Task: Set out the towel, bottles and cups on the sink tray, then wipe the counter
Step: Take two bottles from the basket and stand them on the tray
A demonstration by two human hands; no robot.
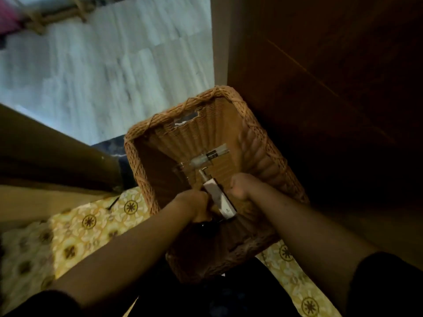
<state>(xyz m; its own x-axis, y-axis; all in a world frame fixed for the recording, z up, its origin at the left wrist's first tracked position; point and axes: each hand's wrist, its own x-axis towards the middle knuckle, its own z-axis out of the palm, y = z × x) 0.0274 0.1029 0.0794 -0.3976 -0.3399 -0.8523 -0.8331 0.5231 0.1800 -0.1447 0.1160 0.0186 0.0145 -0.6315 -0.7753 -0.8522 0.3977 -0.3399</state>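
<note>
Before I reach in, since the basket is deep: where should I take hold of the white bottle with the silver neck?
Take the white bottle by its flat white body, coming from above through the wicker basket's open top. It lies tilted, silver neck pointing down toward the basket floor, so the body is the nearest and broadest part. The left hand and right hand already flank it.
</note>
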